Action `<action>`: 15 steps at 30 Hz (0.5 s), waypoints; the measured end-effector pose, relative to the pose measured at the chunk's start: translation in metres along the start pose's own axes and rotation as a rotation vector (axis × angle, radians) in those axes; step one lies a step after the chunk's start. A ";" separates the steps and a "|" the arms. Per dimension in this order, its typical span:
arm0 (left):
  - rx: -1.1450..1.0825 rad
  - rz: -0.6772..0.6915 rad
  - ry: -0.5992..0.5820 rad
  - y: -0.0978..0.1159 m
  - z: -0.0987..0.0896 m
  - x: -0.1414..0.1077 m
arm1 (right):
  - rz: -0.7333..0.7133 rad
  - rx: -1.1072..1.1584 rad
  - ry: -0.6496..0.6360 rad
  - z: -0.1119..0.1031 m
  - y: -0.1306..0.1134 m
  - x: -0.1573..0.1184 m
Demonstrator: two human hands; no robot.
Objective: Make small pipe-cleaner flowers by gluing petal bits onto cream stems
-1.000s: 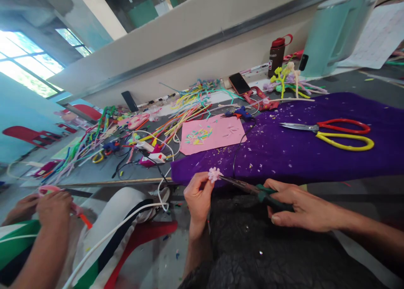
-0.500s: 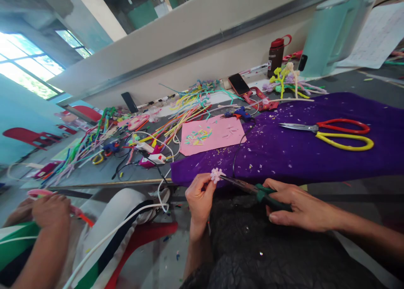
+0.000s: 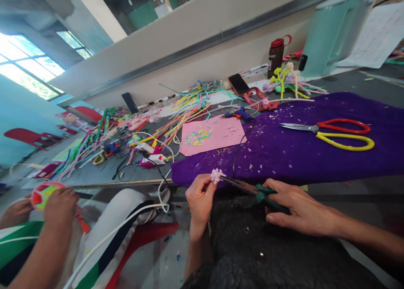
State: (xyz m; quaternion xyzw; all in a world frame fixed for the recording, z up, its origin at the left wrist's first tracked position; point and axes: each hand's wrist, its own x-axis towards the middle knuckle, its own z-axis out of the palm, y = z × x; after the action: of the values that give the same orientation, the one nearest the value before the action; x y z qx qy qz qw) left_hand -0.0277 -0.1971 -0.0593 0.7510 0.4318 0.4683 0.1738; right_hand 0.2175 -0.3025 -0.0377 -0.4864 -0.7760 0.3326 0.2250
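Two holds at once | your left hand (image 3: 200, 198) pinches the flower (image 3: 216, 175) by the cloth (image 3: 341, 164), likely steadying it | your right hand (image 3: 298, 207) grips the pliers (image 3: 261, 192), tips at the flower, probably for finer reach | scissors (image 3: 316, 128) lie on the cloth, seemingly parked handy for you

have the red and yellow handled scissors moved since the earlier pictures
No. The scissors lie in the same place on the purple cloth, with no visible shift against the pink sheet.
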 end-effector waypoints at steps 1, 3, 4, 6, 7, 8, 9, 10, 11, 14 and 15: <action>0.003 0.007 0.003 0.000 0.000 0.000 | 0.003 0.003 0.000 0.000 0.000 0.000; 0.013 0.024 0.016 -0.002 0.000 -0.001 | 0.009 0.008 0.008 0.001 -0.001 0.000; 0.020 0.033 0.027 -0.002 0.000 -0.001 | 0.009 0.011 0.014 0.002 -0.002 0.000; 0.036 0.054 0.049 -0.003 0.000 -0.001 | 0.006 0.016 0.024 0.003 -0.002 0.001; 0.043 0.063 0.056 -0.003 0.000 -0.002 | 0.004 0.018 0.027 0.004 -0.002 0.001; 0.047 0.070 0.061 -0.003 0.000 -0.002 | 0.001 0.019 0.027 0.005 -0.002 0.001; 0.048 0.074 0.062 -0.003 0.000 -0.002 | -0.002 0.021 0.028 0.005 -0.002 0.001; 0.045 0.075 0.061 -0.003 0.000 -0.002 | -0.006 0.021 0.028 0.006 -0.003 0.001; 0.040 0.076 0.058 -0.002 0.000 -0.001 | -0.008 0.020 0.030 0.007 -0.003 0.001; 0.025 0.077 0.045 -0.002 -0.001 -0.001 | 0.000 -0.002 0.040 0.009 -0.004 0.000; 0.025 0.079 0.044 -0.002 -0.001 -0.001 | 0.007 -0.015 0.048 0.010 -0.004 0.000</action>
State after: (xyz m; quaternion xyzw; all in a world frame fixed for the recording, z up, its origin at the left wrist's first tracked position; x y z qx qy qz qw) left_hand -0.0298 -0.1972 -0.0607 0.7592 0.4114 0.4856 0.1362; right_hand 0.2083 -0.3065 -0.0411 -0.4987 -0.7711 0.3157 0.2388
